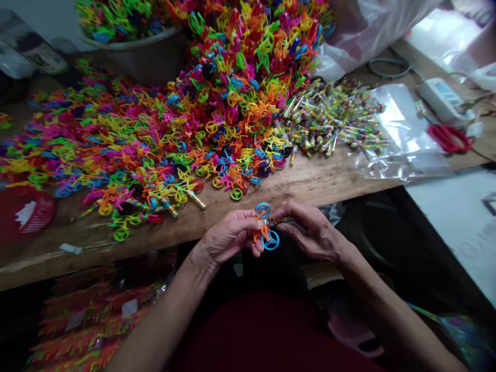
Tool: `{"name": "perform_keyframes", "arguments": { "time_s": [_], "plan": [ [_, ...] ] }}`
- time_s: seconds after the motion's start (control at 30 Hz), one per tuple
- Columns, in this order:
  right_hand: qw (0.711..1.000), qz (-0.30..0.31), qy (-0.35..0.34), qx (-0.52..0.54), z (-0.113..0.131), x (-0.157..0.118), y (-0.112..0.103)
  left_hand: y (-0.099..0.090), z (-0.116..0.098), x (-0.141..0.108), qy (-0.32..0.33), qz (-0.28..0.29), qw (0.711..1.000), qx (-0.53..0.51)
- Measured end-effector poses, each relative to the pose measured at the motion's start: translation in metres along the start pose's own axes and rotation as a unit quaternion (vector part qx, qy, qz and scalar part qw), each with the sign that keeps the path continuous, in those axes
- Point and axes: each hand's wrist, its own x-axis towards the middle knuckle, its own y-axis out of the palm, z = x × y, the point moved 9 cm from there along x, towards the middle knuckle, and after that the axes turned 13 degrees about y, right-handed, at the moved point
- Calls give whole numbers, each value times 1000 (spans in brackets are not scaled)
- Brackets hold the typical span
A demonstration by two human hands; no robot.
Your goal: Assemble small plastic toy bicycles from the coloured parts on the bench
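Close together, both hands meet just off the desk's [298, 181] near edge, forearms slanting inward from below. The left hand [230, 236] pinches a toy bike [265, 231] with blue wheels between thumb and fingers. Beside it, the right hand [315, 231] bends inward, fingers curled narrow towards the bike; what they grip, if anything, I cannot tell.

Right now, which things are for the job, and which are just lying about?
Seem part of the job:
- orange-and-blue toy, in the left hand, right hand close beside it
- heap of colourful toys, like the held one
- heap of little tubes

Seem just lying about:
- power strip
- white scrap
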Motion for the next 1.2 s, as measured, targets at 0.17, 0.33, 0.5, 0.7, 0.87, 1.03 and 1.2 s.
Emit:
{"name": "perform_keyframes", "arguments": {
  "time_s": [0.17, 0.33, 0.5, 0.7, 0.87, 1.03, 1.2],
  "plan": [
    [997, 59, 5, -39, 4, 4, 2, -2, 7, 1, 4, -9, 1000, 1],
    [999, -41, 8, -8, 8, 12, -2, -9, -18, -3, 58, -27, 997, 47],
    [982, -169, 74, 31, -28, 24, -15, -91, -101, -49, 147, -266, 893, 331],
    [965, -250, 69, -46, -62, 28, -20, -110, -202, -117, 175, -478, 322, 798],
    [969, -232, 56, -58, -56, 30, -10, -53, -153, -36, 286, -286, 382, 831],
    [951, -286, 41, -109, -48, 31, -38, -52, -123, 13, 213, -264, 412, 845],
    [871, -389, 105, -282, -54, 55, -81, -75, -137, 13, 231, -273, 498, 790]
  ]
}}
